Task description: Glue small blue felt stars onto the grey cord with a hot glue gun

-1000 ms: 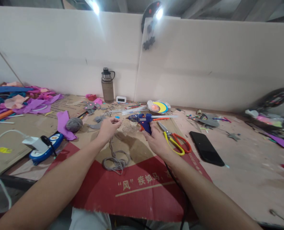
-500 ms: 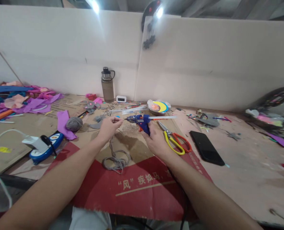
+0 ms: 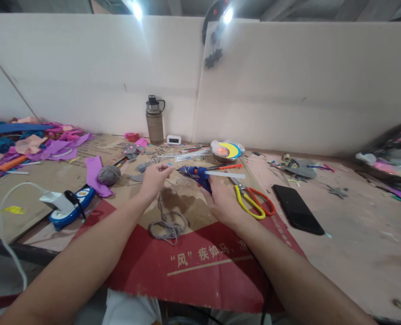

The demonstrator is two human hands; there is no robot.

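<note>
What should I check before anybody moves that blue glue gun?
1. Right hand gripping the glue gun: ok, fingers wrapped around its handle.
2. Glue stick in place: ok, a clear length sticks out behind.
3. Left hand well clear of the nozzle: not ok, it points towards those fingertips, close by.
4. Something pinched in those fingertips: cannot tell, too small.
5. Scissors put down: ok, lying beside the right hand.
6. Nozzle hot: cannot tell, so treat it as hot.
</note>
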